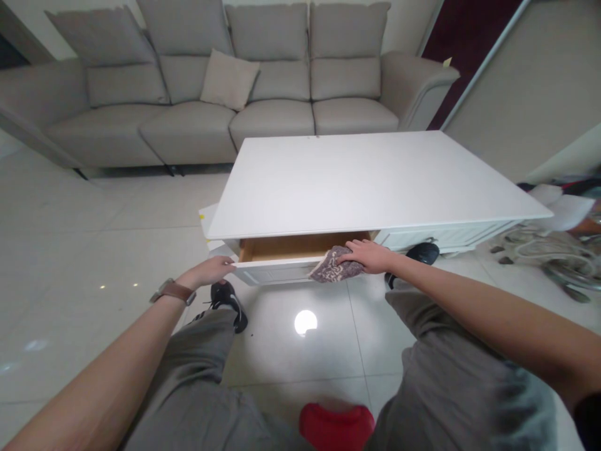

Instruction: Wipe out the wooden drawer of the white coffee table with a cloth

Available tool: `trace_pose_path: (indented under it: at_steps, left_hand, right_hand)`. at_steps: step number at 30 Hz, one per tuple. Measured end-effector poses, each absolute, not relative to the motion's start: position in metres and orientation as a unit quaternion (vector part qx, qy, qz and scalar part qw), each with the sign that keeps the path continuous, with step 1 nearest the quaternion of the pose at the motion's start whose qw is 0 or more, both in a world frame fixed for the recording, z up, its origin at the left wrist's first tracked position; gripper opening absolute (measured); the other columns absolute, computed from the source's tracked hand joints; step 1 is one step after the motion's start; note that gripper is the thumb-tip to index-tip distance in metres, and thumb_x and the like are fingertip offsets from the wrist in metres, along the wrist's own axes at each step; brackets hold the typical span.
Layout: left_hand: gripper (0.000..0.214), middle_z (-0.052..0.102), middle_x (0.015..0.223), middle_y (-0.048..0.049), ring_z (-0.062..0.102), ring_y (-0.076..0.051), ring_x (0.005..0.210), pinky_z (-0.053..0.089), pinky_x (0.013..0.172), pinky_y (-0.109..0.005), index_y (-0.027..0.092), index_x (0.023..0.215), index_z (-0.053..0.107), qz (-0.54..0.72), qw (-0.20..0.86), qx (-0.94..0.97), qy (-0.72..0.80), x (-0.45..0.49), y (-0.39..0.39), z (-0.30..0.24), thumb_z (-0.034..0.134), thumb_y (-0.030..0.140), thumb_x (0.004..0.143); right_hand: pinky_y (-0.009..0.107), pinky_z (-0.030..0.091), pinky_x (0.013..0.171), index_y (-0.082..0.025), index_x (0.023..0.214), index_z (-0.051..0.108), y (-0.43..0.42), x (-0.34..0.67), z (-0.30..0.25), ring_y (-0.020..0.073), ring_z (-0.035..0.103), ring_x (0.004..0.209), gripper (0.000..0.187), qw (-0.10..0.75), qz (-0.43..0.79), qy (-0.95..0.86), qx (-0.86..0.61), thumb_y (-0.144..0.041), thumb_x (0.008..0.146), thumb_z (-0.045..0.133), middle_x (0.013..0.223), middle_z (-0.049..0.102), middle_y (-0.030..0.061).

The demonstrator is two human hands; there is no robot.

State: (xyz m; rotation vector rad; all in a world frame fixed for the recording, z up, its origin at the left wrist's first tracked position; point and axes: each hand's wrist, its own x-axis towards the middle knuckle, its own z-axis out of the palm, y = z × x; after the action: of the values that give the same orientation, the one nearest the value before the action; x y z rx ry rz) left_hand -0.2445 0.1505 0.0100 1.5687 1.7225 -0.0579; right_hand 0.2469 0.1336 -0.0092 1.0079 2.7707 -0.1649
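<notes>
A white coffee table (366, 178) stands in front of me with its drawer (282, 247) pulled open, showing a wooden inside. My right hand (369, 255) presses a patterned brown cloth (334, 268) against the drawer's white front edge, fingers closed over the cloth. My left hand (211, 270), with a brown watch strap on the wrist, rests at the drawer's left front corner; its fingers are partly hidden and seem curled on the edge.
A grey sofa (225, 81) with a loose cushion (228, 79) stands behind the table. Cables and clutter (549, 250) lie on the tiled floor at the right. A red object (335, 426) sits between my knees. My black shoes are under the table.
</notes>
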Motion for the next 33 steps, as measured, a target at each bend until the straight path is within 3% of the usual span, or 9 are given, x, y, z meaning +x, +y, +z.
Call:
trace_pose_path:
  at_steps: [8,16,24,33]
  left_hand:
    - [0.064,0.066,0.136,-0.0175,0.072,-0.029,0.101,0.062,0.075,-0.034,0.015,0.12,0.068,0.083,0.431,0.613,0.657,-0.246,0.147,0.007,0.066,0.048,0.064]
    - [0.063,0.071,0.126,-0.0154,0.074,-0.031,0.101,0.063,0.074,-0.036,0.021,0.128,0.065,0.082,0.426,0.583,0.687,-0.244,0.136,0.018,0.07,0.044,0.07]
    - [0.073,0.054,0.153,-0.0199,0.072,-0.03,0.109,0.063,0.085,-0.039,0.019,0.144,0.054,0.076,0.429,0.584,0.685,-0.249,0.129,0.02,0.065,0.045,0.076]
    - [0.068,0.059,0.148,-0.0168,0.072,-0.029,0.111,0.063,0.083,-0.035,0.023,0.144,0.055,0.064,0.426,0.594,0.679,-0.249,0.127,0.025,0.063,0.044,0.08]
  right_hand:
    - [0.042,0.04,0.09,-0.04,0.144,0.055,0.143,0.238,-0.008,0.0322,0.051,0.113,0.062,0.104,-0.028,0.916,0.386,-0.017,0.087,0.058,0.128,0.052,0.014]
    - [0.041,0.04,0.092,-0.038,0.142,0.058,0.156,0.231,-0.01,0.0315,0.053,0.111,0.059,0.087,-0.063,0.925,0.365,-0.018,0.087,0.058,0.123,0.054,0.0128]
    - [0.038,0.04,0.09,-0.037,0.145,0.055,0.165,0.226,-0.015,0.0283,0.057,0.105,0.064,0.077,-0.052,0.925,0.369,-0.014,0.085,0.057,0.123,0.053,0.0121]
    - [0.039,0.04,0.092,-0.035,0.147,0.053,0.164,0.224,-0.014,0.0292,0.057,0.109,0.067,0.083,-0.045,0.921,0.379,-0.013,0.084,0.057,0.123,0.053,0.0126]
